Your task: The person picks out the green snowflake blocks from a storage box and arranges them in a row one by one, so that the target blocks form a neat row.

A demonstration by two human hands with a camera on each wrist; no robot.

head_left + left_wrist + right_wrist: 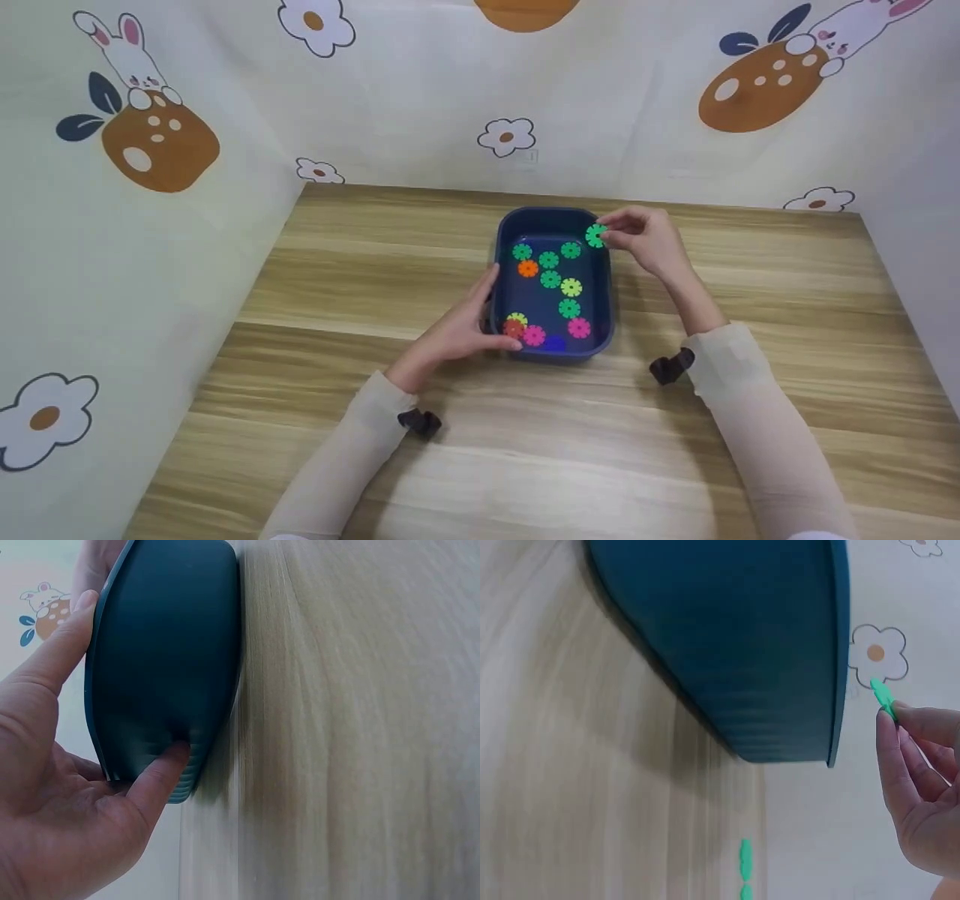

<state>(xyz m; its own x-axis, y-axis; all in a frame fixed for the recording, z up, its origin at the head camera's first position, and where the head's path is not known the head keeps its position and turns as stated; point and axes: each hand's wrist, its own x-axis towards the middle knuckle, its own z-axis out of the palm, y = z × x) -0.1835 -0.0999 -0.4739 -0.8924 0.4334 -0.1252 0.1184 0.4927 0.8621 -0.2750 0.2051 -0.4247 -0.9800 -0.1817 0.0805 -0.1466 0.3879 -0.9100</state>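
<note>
A dark blue plastic bin point(559, 358) stands on the wooden table, with several flat, notched snowflake discs inside. Green discs point(550, 279), an orange disc point(528, 268), a yellow disc point(571, 287), pink discs point(579, 328) and a blue disc point(554, 343) are visible there. My left hand point(459, 328) holds the bin's near left corner, thumb point(75, 626) along the rim and fingers against the outer wall. Over the far right rim, my right hand point(651, 241) pinches a green snowflake disc point(596, 235) between thumb and fingers. The right wrist view shows this disc edge-on.
Low in the right wrist view, green pieces point(745, 860) appear edge-on near the table's far side. A patterned cloth wall point(600, 105) rises behind the table point(360, 270) and along both sides. A black wrist mount point(671, 366) sits on each sleeve.
</note>
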